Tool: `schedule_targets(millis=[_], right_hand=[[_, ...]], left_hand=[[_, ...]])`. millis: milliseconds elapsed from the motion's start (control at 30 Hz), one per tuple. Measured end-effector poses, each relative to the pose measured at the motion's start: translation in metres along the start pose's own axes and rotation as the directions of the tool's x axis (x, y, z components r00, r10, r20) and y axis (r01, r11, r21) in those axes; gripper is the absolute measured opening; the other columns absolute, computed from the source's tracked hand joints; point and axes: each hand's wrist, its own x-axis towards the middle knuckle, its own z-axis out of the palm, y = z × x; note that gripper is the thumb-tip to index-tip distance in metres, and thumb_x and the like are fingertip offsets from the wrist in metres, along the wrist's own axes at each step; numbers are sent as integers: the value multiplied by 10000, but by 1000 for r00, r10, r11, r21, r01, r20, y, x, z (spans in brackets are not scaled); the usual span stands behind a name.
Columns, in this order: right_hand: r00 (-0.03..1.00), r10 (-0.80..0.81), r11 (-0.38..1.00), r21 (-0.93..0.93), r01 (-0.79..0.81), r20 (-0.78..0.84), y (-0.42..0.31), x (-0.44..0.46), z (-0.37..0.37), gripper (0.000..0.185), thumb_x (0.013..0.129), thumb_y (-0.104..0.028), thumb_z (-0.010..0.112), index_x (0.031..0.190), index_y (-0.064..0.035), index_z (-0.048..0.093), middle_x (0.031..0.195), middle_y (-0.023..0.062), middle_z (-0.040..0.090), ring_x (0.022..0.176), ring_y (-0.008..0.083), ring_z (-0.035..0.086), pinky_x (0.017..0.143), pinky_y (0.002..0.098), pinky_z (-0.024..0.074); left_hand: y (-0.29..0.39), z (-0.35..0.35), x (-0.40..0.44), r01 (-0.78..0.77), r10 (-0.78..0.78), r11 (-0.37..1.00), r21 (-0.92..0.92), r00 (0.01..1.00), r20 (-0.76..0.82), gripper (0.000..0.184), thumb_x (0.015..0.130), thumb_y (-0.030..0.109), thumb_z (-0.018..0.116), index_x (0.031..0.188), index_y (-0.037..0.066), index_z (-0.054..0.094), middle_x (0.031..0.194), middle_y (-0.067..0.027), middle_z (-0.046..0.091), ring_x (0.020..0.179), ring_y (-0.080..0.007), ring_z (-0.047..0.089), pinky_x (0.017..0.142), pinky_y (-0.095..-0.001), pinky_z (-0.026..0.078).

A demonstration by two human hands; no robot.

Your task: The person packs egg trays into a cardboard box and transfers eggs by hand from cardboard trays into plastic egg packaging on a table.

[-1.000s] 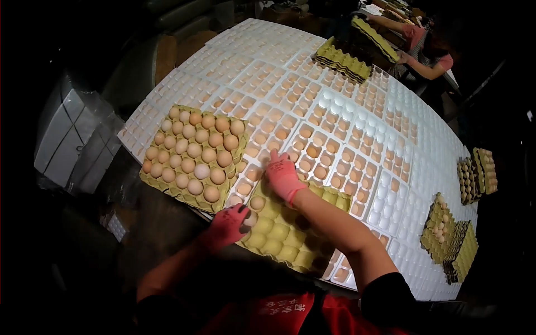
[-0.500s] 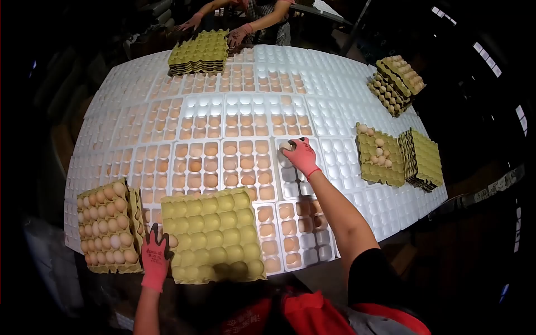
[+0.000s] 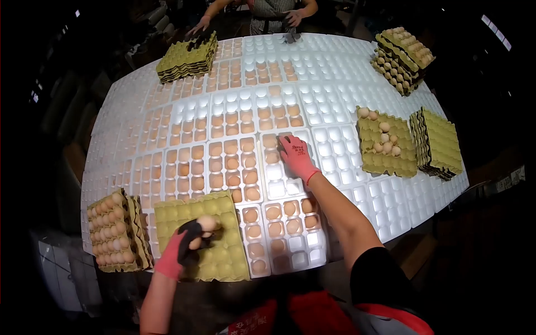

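My left hand (image 3: pixel 184 248), in a pink glove with dark fingertips, is closed around eggs (image 3: pixel 206 224), with at least two showing. It is above a yellow-green egg tray (image 3: pixel 229 254) whose cups hold no eggs where I can see them. My right hand (image 3: pixel 297 155), gloved alike, reaches down into a white plastic tray (image 3: pixel 275 188), fingers curled at its far cells. An egg (image 3: pixel 269 140) sits in the cell just left of those fingers. Whatever lies under the fingertips is hidden. The tray's near cells are bare.
White trays cover the table, many with eggs (image 3: pixel 231 163). At left leans a stack of full egg trays (image 3: pixel 114 231). Right are a tray with several eggs (image 3: pixel 385 145), a tray stack (image 3: pixel 438 142) and a loaded stack (image 3: pixel 403 58). Another person's hand touches a far stack (image 3: pixel 187 58).
My left hand has moved right from beside the full stack, lifting eggs over the yellow-green tray. My right hand stays at the white tray, where more cells hold eggs. The other person's right-side hand left the far stack.
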Motion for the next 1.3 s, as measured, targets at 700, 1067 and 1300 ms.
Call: schedule_targets(millis=[700, 1067, 1300], right_hand=[[997, 69, 862, 501, -79, 39, 31, -128, -127, 325, 872, -85, 624, 1195, -63, 630, 1176, 123, 597, 1118, 329, 563, 956, 408, 472], [924, -251, 712, 702, -25, 288, -116, -102, -95, 315, 863, -47, 587, 1172, -31, 648, 1118, 147, 609, 1053, 323, 608, 936, 369, 484], [666, -595, 680, 723, 120, 450, -270, -74, -24, 343, 904, -204, 606, 1222, -76, 621, 1124, 135, 621, 1064, 347, 600, 933, 401, 492]], left_hand=[[-48, 249, 240, -375, 718, -229, 898, 558, 416, 513, 898, 195, 581, 1379, 49, 480, 1410, -157, 471, 1290, -352, 431, 1107, -497, 315], [-80, 83, 16, -316, 756, 304, 899, 654, -25, 496, 844, 204, 684, 1299, 49, 561, 1339, -187, 534, 1232, -374, 500, 1046, -468, 402], [-159, -214, -152, 21, 648, 760, 649, -92, -756, 412, 898, 43, 625, 1299, -27, 559, 1298, -209, 590, 1210, -352, 555, 1060, -404, 424]])
